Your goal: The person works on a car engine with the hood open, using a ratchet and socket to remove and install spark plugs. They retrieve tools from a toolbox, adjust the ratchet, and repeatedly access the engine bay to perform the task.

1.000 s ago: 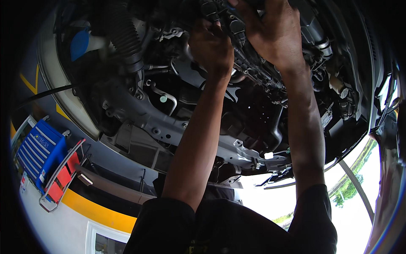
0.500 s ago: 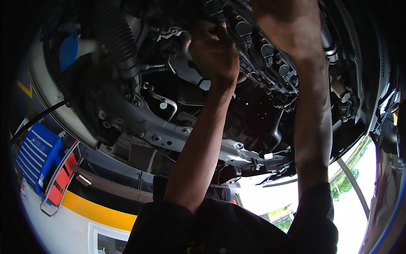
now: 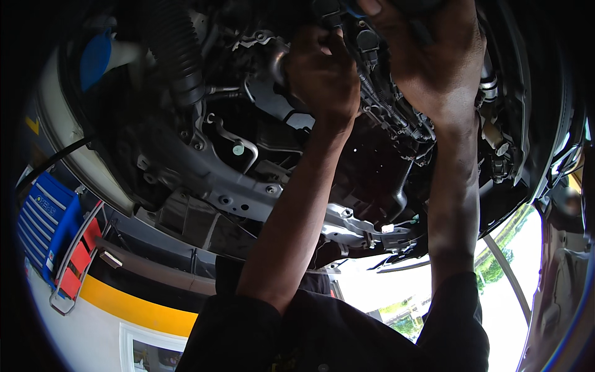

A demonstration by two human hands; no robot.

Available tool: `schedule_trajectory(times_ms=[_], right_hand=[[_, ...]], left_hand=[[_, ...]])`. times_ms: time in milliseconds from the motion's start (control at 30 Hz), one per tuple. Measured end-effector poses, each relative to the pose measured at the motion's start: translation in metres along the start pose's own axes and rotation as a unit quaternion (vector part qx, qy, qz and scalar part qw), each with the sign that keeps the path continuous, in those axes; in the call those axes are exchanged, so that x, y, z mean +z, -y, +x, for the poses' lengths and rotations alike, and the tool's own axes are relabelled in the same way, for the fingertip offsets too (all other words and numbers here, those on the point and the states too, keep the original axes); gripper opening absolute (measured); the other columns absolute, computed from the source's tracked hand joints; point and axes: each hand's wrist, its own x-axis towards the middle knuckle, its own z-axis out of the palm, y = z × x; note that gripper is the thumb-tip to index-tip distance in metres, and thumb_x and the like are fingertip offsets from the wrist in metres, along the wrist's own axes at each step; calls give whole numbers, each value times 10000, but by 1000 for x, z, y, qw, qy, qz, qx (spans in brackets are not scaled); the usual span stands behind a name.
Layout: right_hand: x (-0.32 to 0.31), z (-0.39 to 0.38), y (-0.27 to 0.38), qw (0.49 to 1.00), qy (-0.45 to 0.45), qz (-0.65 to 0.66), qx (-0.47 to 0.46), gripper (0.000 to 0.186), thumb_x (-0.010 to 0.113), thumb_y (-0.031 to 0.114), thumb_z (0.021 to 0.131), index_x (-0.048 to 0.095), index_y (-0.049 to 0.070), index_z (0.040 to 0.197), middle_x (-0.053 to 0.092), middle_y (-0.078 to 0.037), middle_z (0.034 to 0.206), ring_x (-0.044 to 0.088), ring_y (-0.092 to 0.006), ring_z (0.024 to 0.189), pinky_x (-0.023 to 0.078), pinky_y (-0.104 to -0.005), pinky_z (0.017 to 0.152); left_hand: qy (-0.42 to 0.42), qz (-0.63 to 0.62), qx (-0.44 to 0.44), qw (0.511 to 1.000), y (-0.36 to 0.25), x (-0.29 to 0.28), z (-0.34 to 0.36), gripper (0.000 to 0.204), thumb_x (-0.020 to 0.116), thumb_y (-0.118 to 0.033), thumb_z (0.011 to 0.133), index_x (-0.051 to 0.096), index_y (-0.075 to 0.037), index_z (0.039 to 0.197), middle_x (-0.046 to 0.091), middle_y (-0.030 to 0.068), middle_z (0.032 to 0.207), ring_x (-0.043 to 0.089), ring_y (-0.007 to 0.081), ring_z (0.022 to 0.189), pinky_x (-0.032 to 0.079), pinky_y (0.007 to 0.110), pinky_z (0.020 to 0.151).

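Both my forearms reach up into an open engine bay. My left hand (image 3: 325, 77) is closed, thumb and forefinger pinched together against the lower end of a black ignition coil (image 3: 326, 8) at the top edge. Whatever lies inside the pinch is hidden. To its right, my right hand (image 3: 437, 59) curls around something dark with a blue part (image 3: 354, 7), cut off by the frame's top edge, so its kind does not show. Between the hands sit another black coil (image 3: 367, 41) and a ribbed wiring harness (image 3: 387, 105).
A ribbed black hose (image 3: 176, 53) and a blue cap (image 3: 96, 62) are at the left. The metal front crossmember (image 3: 245, 186) runs below my left forearm. A blue drawer cabinet (image 3: 44, 223) and a red-panelled rack (image 3: 80, 257) stand lower left.
My right hand has come lower into view, covering the coils seen there before, and a blue part now shows beside its fingers. My left hand stays at the coil, slightly further right.
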Motion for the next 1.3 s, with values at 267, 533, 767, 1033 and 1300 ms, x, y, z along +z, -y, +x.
schedule_trajectory(times_ms=[267,533,767,1033,1300], right_hand=[[13,-14,-3,992,16,-87,-89,353,775,70,916,558,4,1186,697,-137,1017,733,-256,843,577,-360,742],[13,29,-6,997,73,-13,15,348,712,3,912,503,16,1190,634,-191,831,696,-334,692,493,-393,604],[2,10,-21,994,-20,88,-58,291,726,24,944,545,8,1171,652,-62,854,607,-113,776,478,-252,705],[-6,16,-22,996,31,-24,-79,322,766,60,934,547,27,1168,664,-76,869,620,-141,757,492,-294,703],[-7,53,2,981,126,-145,37,436,729,213,994,540,-34,1300,652,-150,891,638,-222,772,505,-358,714]], left_hand=[[11,64,-56,996,-21,-9,-1,130,726,-80,916,650,-30,822,690,113,762,676,224,670,509,376,640],[6,43,-35,998,-14,-7,-2,129,726,-85,918,656,-28,826,702,109,782,675,221,668,510,385,649],[7,24,-13,1000,0,-4,0,127,738,-83,914,664,-28,828,720,96,779,696,214,704,516,367,671],[13,53,15,998,2,-6,1,126,760,-73,891,669,-21,821,729,105,773,699,217,685,515,362,652],[18,56,-1,998,-7,-11,-1,129,743,-89,901,670,-20,820,723,104,759,689,212,671,511,371,647]])
